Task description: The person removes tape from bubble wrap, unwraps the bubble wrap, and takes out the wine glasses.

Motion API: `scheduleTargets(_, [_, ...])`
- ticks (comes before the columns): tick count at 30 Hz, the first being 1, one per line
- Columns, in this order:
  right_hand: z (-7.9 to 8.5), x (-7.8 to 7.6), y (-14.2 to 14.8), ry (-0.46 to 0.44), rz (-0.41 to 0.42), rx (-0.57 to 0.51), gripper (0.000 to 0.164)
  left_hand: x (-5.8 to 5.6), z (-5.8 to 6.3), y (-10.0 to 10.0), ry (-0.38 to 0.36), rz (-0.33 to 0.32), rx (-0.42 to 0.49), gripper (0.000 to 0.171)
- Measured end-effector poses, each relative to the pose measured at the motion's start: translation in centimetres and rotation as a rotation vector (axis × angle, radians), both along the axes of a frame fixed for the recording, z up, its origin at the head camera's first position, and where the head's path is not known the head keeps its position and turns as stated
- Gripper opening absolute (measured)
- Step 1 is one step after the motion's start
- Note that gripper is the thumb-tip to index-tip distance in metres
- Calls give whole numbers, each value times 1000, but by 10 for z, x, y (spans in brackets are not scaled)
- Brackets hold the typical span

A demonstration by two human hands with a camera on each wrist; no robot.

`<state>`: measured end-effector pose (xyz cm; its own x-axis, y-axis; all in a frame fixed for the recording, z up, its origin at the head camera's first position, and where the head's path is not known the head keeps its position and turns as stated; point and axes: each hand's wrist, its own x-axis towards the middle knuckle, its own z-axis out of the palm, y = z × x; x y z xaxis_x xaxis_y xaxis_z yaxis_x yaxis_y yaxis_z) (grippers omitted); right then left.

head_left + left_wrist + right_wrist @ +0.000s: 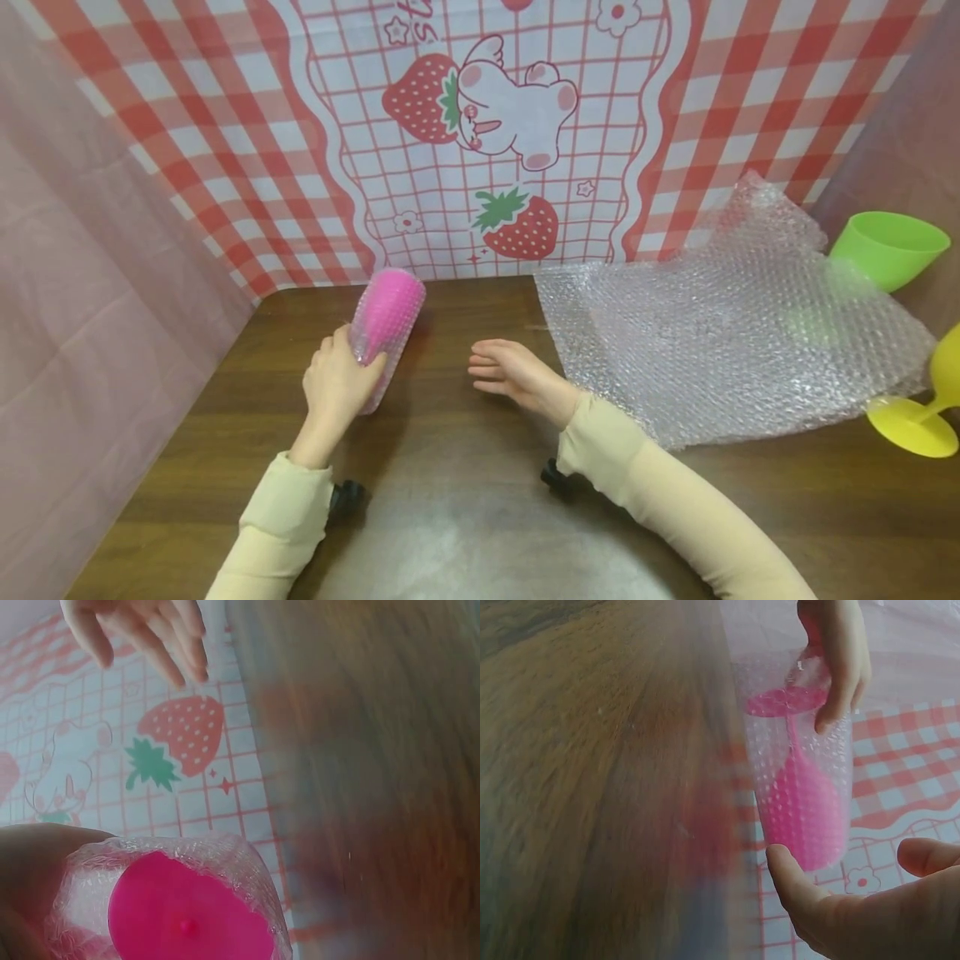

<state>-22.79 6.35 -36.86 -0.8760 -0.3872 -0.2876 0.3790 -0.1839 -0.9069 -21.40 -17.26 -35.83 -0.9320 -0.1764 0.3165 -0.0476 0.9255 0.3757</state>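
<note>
A pink goblet (390,308) is rolled up in bubble wrap near the left back of the table. My left hand (337,379) grips the wrapped goblet toward its base end, thumb along the near side. In the left wrist view the round pink base (187,915) faces the camera inside the wrap's end. The right wrist view shows the stem and bowl (806,810) through the clear bubbles. My right hand (517,375) is held apart from the bundle, over the middle of the table, its fingers extended and nothing in them.
A large bubble wrap sheet (720,350) spreads over the right part of the wooden table (465,500). A green goblet (885,250) lies partly under it at the far right. Nearer, a yellow goblet (911,427) touches the right edge of view. A strawberry-print cloth (510,167) hangs behind.
</note>
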Motion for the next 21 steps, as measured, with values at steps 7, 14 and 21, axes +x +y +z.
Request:
scheduleTargets(7, [-6,-5,-8,-10,-8,-43,53,5,-1,11,32,-47,-14,68])
scheduleTargets(14, [-8,-10,-12,-19,-24,-54,61,12,1,26,75,-99,-33,67])
scheduleTargets(21, [-6,-11,-13,-42,-51,-70,68,21,2,39,83,-136,-67,68])
